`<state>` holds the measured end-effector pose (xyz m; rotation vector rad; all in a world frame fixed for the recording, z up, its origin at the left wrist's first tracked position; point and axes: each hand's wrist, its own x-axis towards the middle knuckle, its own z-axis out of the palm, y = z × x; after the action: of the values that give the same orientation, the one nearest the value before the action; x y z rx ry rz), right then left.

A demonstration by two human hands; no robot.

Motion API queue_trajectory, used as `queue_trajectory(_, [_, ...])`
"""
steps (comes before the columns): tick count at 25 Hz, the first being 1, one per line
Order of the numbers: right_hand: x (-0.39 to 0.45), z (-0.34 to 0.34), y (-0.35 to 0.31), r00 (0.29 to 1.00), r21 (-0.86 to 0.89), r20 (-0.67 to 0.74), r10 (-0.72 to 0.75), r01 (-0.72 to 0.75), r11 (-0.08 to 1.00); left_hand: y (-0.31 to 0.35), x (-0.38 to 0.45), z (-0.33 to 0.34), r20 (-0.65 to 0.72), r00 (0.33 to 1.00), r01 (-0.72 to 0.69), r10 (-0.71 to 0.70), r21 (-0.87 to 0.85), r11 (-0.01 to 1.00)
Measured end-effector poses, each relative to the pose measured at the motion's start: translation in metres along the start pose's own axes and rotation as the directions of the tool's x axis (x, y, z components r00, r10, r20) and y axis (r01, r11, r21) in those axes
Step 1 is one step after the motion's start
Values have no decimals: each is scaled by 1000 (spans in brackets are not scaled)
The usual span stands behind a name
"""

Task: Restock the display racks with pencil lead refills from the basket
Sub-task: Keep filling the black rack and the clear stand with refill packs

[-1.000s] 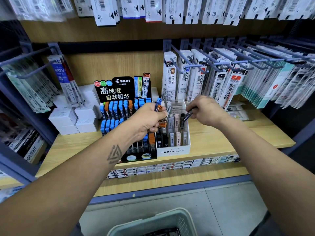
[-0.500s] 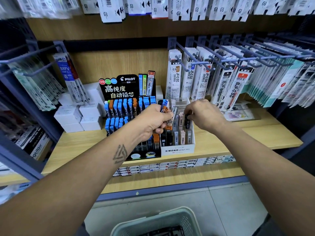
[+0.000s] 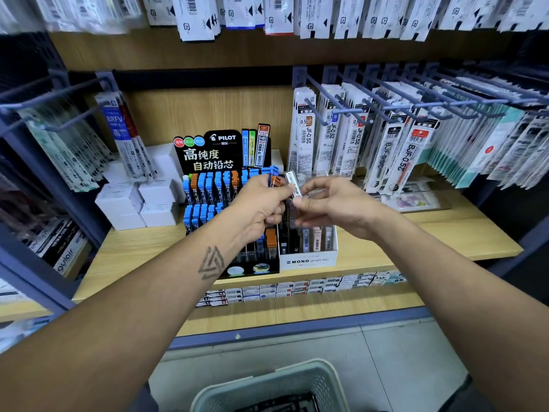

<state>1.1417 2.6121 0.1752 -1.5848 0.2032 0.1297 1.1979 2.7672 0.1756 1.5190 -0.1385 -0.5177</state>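
1. The left hand (image 3: pixel 261 208), at frame centre, is gripping a small bundle of refill cases (image 3: pixel 274 181).
2. Just right of it, the right hand (image 3: pixel 332 208) is pinching one white-labelled refill (image 3: pixel 294 185), its long axis near upright.
3. The white MONO rack (image 3: pixel 309 258) is sitting directly below, nearer the right hand.

Stationery shop, pegboard hooks (image 3: pixel 386 102) hung with packaged pen refills (image 3: pixel 395 150), branded lead display rack (image 3: pixel 208 150)

Left hand (image 3: pixel 261 203) gripping, right hand (image 3: pixel 332 206) apparently pinching, arms outstretched
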Motion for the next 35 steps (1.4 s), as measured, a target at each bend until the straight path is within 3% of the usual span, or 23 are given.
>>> queue_trajectory(3, [4, 8, -1, 991, 114, -108, -81, 93, 989, 8, -4, -9, -45, 999, -16, 15, -27, 1000])
queue_trajectory(8, [9, 12, -5, 959, 48, -239, -152, 168, 985, 25, -18, -47, -50, 989, 132, -137, -87, 987])
queue_trajectory(12, [3, 32, -2, 961, -205, -117, -252, 225, 953, 28, -37, -74, -30, 991, 130, -131, -34, 991])
queue_trajectory(15, [9, 52, 7, 931, -570, 17, -365, 309, 761, 26, -50, -88, 23, 991, 131, -131, -2, 991])
queue_trajectory(17, [14, 61, 10, 910, -687, 57, -411, 334, 645, 25, -54, -95, 17, 990, 138, -139, 22, 990])
queue_trajectory(22, [12, 76, 13, 891, -818, 162, -425, 362, 448, 24, -60, -105, -1, 988, 151, -151, 53, 987])
queue_trajectory(27, [10, 83, 15, 910, -864, 192, -366, 334, 376, 26, -56, -107, 1, 991, 132, -132, 30, 991])
queue_trajectory(32, [11, 83, 20, 909, -916, 229, -349, 323, 240, 21, -53, -106, 23, 988, 154, -154, 31, 988])
queue_trajectory(34, [14, 81, 21, 908, -919, 208, -364, 309, 245, 19, -53, -106, 41, 985, 167, -169, 44, 985])
queue_trajectory(35, [15, 80, 20, 908, -898, 165, -385, 299, 323, 18, -53, -106, 56, 982, 177, -180, 58, 983])
